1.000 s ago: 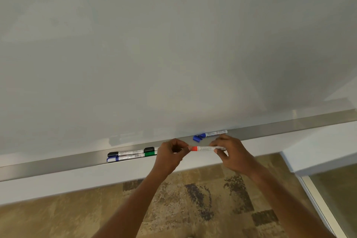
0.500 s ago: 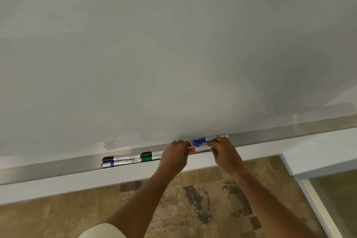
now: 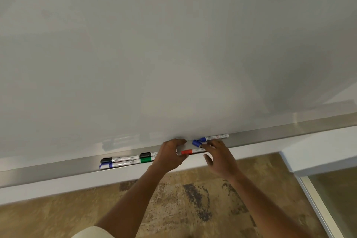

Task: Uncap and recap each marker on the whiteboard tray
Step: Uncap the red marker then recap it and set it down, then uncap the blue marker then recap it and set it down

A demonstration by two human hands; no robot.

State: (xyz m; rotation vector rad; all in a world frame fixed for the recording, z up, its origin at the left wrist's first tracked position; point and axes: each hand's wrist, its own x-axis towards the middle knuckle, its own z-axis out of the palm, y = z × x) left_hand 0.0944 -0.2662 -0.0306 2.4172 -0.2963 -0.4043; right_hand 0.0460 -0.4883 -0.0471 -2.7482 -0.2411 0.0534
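The red marker [image 3: 187, 152] lies along the front of the metal whiteboard tray [image 3: 270, 135]. My left hand [image 3: 169, 155] curls around its left end, thumb below and fingers above. My right hand [image 3: 220, 157] hovers over the marker's white barrel with fingers spread, holding nothing. Just behind them a blue marker [image 3: 214, 137] rests on the tray with a blue cap [image 3: 196, 142] at its left end. To the left lie two black-capped markers [image 3: 116, 159] [image 3: 146, 154], a green one [image 3: 146, 160] and another blue one [image 3: 108, 165].
The whiteboard [image 3: 173, 54] fills the upper view. Below the tray runs a white wall strip [image 3: 58, 183] above patterned brown carpet [image 3: 183, 199]. A white ledge and a glass panel [image 3: 336, 189] stand at the lower right.
Both hands moved the red marker forward from in front of the tray down onto it. My right hand has let go of the barrel and spread its fingers.
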